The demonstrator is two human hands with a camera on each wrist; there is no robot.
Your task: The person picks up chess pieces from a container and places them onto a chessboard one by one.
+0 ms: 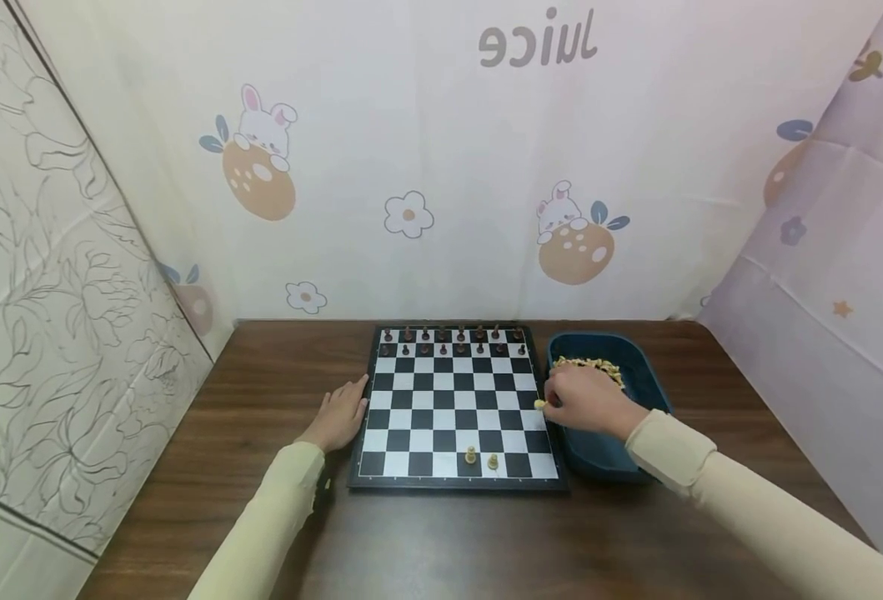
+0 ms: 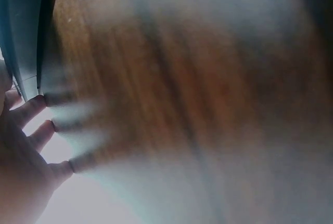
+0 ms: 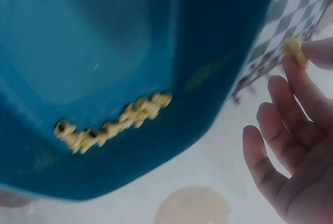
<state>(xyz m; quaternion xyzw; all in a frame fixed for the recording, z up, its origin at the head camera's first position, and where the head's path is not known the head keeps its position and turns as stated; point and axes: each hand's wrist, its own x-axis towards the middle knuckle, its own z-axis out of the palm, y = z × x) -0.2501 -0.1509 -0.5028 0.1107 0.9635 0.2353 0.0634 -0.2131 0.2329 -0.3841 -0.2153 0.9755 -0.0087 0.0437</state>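
A black-and-white chessboard (image 1: 422, 400) lies on the table. Dark red chess pieces (image 1: 444, 349) stand in its two far rows; two cream ones, a near-row piece (image 1: 470, 455) and its neighbour (image 1: 493, 461), stand on the side closest to me. Thumb and index finger of my right hand (image 1: 589, 400) pinch a cream chess piece (image 3: 295, 51) over the board's right edge; its exact kind is too blurred to tell. With fingers extended, my left hand (image 1: 339, 417) rests on the table, fingertips touching the board's left edge.
Right of the board stands a dark teal bin (image 1: 642, 375), with several cream pieces (image 3: 140, 110) heaped along its far end. Beyond the wooden table (image 1: 283, 358) hangs a printed curtain (image 1: 411, 275).
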